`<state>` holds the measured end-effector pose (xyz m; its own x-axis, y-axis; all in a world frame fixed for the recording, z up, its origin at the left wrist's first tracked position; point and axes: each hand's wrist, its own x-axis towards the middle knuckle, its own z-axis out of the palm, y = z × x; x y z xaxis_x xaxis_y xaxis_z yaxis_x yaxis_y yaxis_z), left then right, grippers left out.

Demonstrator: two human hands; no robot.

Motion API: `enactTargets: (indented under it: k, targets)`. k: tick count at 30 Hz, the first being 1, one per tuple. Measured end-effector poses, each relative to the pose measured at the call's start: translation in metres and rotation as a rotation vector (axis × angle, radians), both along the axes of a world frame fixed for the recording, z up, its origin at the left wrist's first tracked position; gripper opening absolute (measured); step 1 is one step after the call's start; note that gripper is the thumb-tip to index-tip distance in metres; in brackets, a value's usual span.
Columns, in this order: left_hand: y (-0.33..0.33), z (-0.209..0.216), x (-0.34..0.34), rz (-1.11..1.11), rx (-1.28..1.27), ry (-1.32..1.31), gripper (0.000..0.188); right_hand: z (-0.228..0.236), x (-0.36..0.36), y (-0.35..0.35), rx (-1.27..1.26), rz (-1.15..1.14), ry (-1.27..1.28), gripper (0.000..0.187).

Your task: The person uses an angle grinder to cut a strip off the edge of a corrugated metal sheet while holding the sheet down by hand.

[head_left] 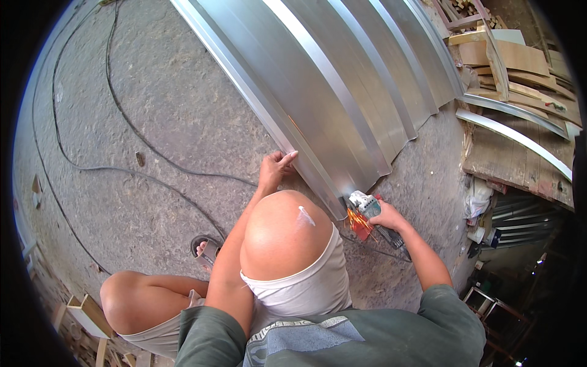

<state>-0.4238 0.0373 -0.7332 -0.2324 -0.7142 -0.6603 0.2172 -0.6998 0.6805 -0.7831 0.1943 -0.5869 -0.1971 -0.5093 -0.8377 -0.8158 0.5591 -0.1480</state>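
Note:
A large ribbed sheet of shiny metal roofing lies on the concrete in front of me. My right hand is wrapped round an angle grinder, whose head sits at the sheet's near corner. Orange sparks spray from there toward me, and the cutting disc itself cannot be made out. With my left hand I grip the sheet's left edge between thumb and fingers, beside my raised knee. Something red shows just under the grinder, partly behind the sparks.
Dark cables snake over the concrete floor on the left. Wooden offcuts and a plank platform with curved metal strips stand at the right. A wooden piece lies at the lower left.

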Motion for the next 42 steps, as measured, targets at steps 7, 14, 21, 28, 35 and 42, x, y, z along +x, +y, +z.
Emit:
enactTargets:
  k: [7,14,21,28,35,42]
  targets:
    - [0.0,0.001,0.0,0.006,-0.001,0.031,0.037,-0.002,0.002,-0.003,0.0,-0.008,0.05,0.08]
    - [0.001,-0.002,-0.004,-0.008,0.006,0.046,0.036,0.006,0.006,-0.008,-0.002,-0.007,0.026,0.083]
    - [0.0,0.001,0.002,0.015,-0.009,0.083,0.036,0.01,0.02,-0.02,0.002,0.017,0.067,0.078]
    - [-0.001,0.001,0.003,0.005,-0.012,0.06,0.035,0.007,0.021,-0.021,-0.014,-0.015,0.036,0.078]
    - [-0.002,0.01,0.003,0.005,-0.002,0.093,0.035,0.002,0.018,-0.023,-0.036,-0.024,0.011,0.078]
    - [-0.001,-0.005,0.009,-0.027,-0.03,0.066,0.037,-0.005,0.023,-0.03,-0.052,-0.006,0.014,0.078]
